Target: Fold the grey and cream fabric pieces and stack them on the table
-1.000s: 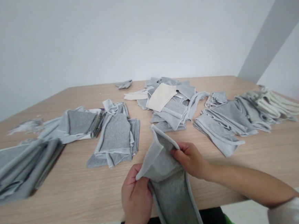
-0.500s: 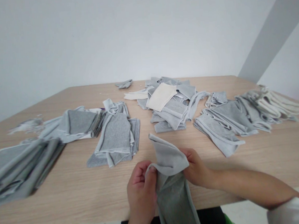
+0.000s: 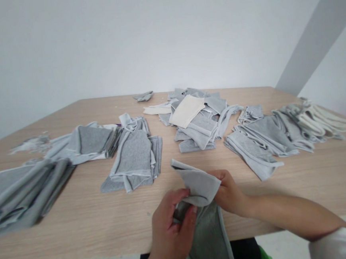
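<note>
A grey cloth piece (image 3: 199,183) with a paler hem hangs over the near edge of the wooden table (image 3: 87,224). Its upper end is folded over toward me. My left hand (image 3: 170,229) pinches the folded part from below, fingers closed on the fabric. My right hand (image 3: 230,195) grips the cloth's right edge, fingers curled behind it. Both hands are close together just in front of me.
Several heaps of grey cloth pieces lie across the table: a stack at far left (image 3: 25,193), one left of centre (image 3: 135,158), a mixed pile with a cream piece (image 3: 188,110) in the middle, and a fanned row at right (image 3: 281,131). White lint (image 3: 30,144) lies at back left.
The cloth's upper end, held up and opened a second ago, has been folded down toward me. My left hand moved right and up under the fold; my right hand stayed nearly still.
</note>
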Motion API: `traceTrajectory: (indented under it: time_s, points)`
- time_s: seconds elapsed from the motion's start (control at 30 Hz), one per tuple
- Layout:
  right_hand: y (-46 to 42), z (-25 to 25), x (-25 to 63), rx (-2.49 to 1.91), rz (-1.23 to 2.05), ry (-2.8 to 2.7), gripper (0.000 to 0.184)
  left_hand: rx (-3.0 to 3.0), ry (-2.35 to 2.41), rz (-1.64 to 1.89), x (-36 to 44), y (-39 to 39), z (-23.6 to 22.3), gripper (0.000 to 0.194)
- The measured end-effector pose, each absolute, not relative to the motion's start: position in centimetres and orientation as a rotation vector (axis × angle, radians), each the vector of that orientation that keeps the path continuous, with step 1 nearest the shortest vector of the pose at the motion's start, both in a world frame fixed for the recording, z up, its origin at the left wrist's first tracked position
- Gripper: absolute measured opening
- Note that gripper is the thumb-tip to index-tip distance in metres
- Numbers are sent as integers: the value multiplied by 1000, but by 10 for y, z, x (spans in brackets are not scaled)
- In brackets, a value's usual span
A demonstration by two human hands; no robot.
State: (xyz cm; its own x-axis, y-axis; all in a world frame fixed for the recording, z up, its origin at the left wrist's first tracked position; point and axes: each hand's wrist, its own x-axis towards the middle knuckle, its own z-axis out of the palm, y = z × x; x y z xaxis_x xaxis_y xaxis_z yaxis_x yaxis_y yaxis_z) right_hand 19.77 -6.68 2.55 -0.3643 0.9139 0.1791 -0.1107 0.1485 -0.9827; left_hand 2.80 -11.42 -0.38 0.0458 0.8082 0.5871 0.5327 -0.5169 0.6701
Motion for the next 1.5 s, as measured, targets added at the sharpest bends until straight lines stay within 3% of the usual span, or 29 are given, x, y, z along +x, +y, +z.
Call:
traceTrajectory:
  time_s: [0.3,0.47,0.7,0.8,1.0,1.27,1.5]
  points:
    - [-68,18,198,-788,1392,-1500,20,2566,1434,1571,36,-107,-9,26]
    - [-70,19,197,-873,1362,-1526,33,2636,1472,1638,35,-109,-13,36]
    - [-71,24,198,-1018,1284,-1533,38,1469,1739,1830,29,-110,-8,11]
    - [-69,24,199,-1010,1288,-1494,37,1084,1684,1825,26,-103,-1,13]
    - [-66,24,199,-960,1293,-1302,45,738,1433,1710,22,-94,12,32]
    - [-60,17,198,-954,1250,-1325,46,536,1363,1454,18,-92,27,40]
    - [-60,25,194,-853,1563,-1147,31,324,1193,1518,25,-90,16,38]
